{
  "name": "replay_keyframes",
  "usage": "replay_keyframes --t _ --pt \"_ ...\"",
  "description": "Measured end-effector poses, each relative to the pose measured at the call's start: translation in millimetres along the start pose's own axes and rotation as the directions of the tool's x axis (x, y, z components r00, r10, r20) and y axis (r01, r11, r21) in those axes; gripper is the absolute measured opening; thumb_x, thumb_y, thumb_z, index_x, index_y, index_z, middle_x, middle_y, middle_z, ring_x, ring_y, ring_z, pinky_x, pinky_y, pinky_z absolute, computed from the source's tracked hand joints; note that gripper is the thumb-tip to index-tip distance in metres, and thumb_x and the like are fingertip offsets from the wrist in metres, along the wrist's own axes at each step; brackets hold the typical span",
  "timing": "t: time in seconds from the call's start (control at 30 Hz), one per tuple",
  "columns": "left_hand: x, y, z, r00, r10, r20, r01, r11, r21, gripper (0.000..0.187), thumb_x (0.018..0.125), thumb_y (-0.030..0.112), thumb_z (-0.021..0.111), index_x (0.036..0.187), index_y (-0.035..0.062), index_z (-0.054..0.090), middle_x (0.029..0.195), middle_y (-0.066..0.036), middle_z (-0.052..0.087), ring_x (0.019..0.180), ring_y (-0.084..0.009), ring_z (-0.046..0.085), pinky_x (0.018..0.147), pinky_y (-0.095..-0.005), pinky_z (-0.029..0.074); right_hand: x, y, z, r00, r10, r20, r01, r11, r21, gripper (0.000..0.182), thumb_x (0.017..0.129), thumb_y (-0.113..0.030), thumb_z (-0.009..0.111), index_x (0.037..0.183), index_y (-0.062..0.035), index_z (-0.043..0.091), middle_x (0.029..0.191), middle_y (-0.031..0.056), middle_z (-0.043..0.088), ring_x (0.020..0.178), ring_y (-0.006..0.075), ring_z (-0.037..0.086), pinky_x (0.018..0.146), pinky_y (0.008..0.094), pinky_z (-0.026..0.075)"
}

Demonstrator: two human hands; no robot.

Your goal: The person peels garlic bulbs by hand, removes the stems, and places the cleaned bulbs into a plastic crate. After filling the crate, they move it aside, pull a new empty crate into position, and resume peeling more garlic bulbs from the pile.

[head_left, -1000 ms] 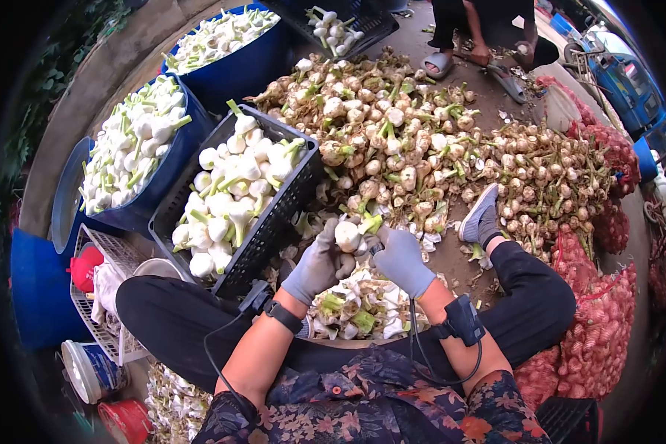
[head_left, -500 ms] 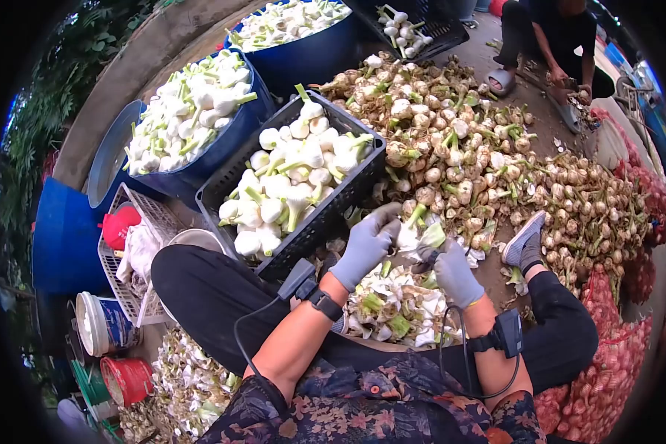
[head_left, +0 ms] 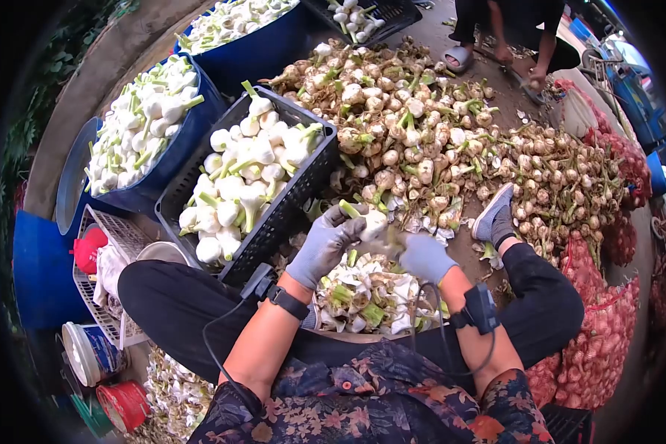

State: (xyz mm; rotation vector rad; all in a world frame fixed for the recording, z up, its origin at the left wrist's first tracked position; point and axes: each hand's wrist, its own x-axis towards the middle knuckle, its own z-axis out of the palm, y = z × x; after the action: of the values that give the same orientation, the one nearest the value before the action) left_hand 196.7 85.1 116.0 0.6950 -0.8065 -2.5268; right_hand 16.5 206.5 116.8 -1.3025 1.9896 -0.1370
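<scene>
A white garlic bulb [head_left: 374,226] with a green stem stub is in my left hand [head_left: 329,240], whose gloved fingers are wrapped round it. Close beside the bulb on its right is my gloved right hand [head_left: 425,259], smeared by motion, so its fingers and anything in them cannot be made out. Below both hands lies a heap of peeled skins [head_left: 370,296]. To the left a black crate [head_left: 292,194] holds peeled white bulbs. Beyond my hands spreads a pile of unpeeled, brownish garlic [head_left: 436,140].
Blue tubs [head_left: 222,55] of white garlic stand at the upper left, beside a pale basket [head_left: 122,233]. Red net sacks [head_left: 599,348] lie at the right. A red bucket [head_left: 123,405] is at the lower left. Another person's hands [head_left: 522,66] show at the top right.
The whole view has shifted, with the surroundings moving left. The bulb has lost its loose outer leaves and is now tilted in my left hand. My right hand has become blurred.
</scene>
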Motion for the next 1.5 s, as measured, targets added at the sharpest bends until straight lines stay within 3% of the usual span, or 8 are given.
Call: replay_keyframes --t 0.23,0.4,0.6,0.87,1.07,1.27,1.4,1.5 --pt "11.6 -23.3 -12.9 0.894 0.448 0.006 -0.274 0.535 0.8 0.022 0.078 0.006 0.076 0.096 0.0006 0.064 0.095 -0.003 0.061 0.082 -0.0096 0.062 0.072 -0.0242 0.053 3.9 -35.2 2.7 0.896 -0.061 -0.439 0.136 0.98 0.142 0.034 0.079 -0.015 0.061 0.112 -0.015 0.067 0.09 0.017 0.069 0.084 0.0318 0.067 0.075 0.0409 0.052" --pt "5.0 -29.3 2.2 0.944 0.286 -0.163 -0.121 0.763 0.635 0.018 0.08 0.007 0.075 0.094 0.0013 0.064 0.093 -0.003 0.061 0.08 -0.0086 0.061 0.07 -0.0236 0.052 16.0 -34.0 5.8 0.861 -0.189 -0.473 0.08 0.967 -0.241 0.024 0.074 -0.012 0.062 0.097 -0.0113 0.068 0.085 0.0128 0.07 0.076 0.0306 0.067 0.068 0.0401 0.052" --pt "11.5 -14.0 -1.3 0.813 0.573 0.106 -0.362 0.353 0.863 0.019 0.075 0.0 0.073 0.093 0.0026 0.067 0.091 -0.005 0.063 0.083 -0.0112 0.06 0.074 -0.0247 0.05 21.2 -15.2 8.3 0.9 -0.042 -0.434 0.283 0.813 0.509 0.019 0.085 -0.02 0.06 0.1 -0.0102 0.066 0.085 0.0174 0.068 0.079 0.0325 0.066 0.069 0.0422 0.051" --pt "7.9 -32.7 4.7 0.82 0.556 0.136 -0.33 0.264 0.906 0.018 0.072 0.001 0.075 0.087 0.0059 0.068 0.086 -0.007 0.062 0.076 -0.0164 0.062 0.067 -0.0252 0.05 21.7 -26.6 17.6 0.832 -0.207 -0.514 0.097 0.968 -0.232 0.015 0.077 -0.016 0.062 0.091 -0.0109 0.065 0.071 0.0116 0.065 0.067 0.0274 0.067 0.062 0.0401 0.05" --pt "3.9 2.0 2.2 0.983 0.173 0.065 -0.184 0.943 0.278 0.018 0.09 0.008 0.064 0.107 0.0021 0.063 0.11 -0.009 0.065 0.1 -0.0187 0.064 0.089 -0.0303 0.053 13.8 -10.7 -0.6 0.844 -0.033 -0.535 0.099 0.991 0.094 0.015 0.078 -0.019 0.062 0.089 -0.0088 0.065 0.077 0.0155 0.067 0.071 0.0294 0.068 0.066 0.044 0.051" --pt "9.8 12.9 -15.2 0.974 0.129 -0.186 -0.155 0.979 -0.134 0.029 0.1 0.018 0.05 0.125 0.003 0.051 0.116 -0.009 0.061 0.108 -0.0187 0.062 0.087 -0.0302 0.057 -13.1 -23.1 3.7 0.973 -0.222 0.062 0.224 0.974 -0.019 0.035 0.083 -0.043 0.067 0.088 -0.0078 0.069 0.083 0.0145 0.069 0.081 0.0321 0.068 0.072 0.0411 0.053" --pt "5.6 0.8 -12.1 0.987 0.06 -0.15 -0.061 0.998 0.0 0.03 0.102 0.021 0.046 0.124 0.0022 0.052 0.117 -0.009 0.06 0.104 -0.0181 0.063 0.085 -0.0301 0.057 4.0 -37.3 -9.8 0.847 -0.101 -0.522 0.267 0.93 0.254 0.032 0.084 -0.042 0.067 0.1 -0.0146 0.069 0.08 0.0145 0.067 0.077 0.0342 0.065 0.067 0.0433 0.051" --pt "7.7 -6.1 -9.1 0.986 0.039 -0.163 -0.032 0.998 0.046 0.029 0.102 0.019 0.046 0.123 0.0009 0.053 0.116 -0.009 0.061 0.103 -0.0173 0.063 0.084 -0.0288 0.057 13.4 -31.4 -5.1 0.85 -0.242 -0.468 0.296 0.954 0.045 0.024 0.088 -0.033 0.062 0.1 -0.0136 0.068 0.084 0.0169 0.066 0.075 0.036 0.064 0.065 0.0446 0.05"
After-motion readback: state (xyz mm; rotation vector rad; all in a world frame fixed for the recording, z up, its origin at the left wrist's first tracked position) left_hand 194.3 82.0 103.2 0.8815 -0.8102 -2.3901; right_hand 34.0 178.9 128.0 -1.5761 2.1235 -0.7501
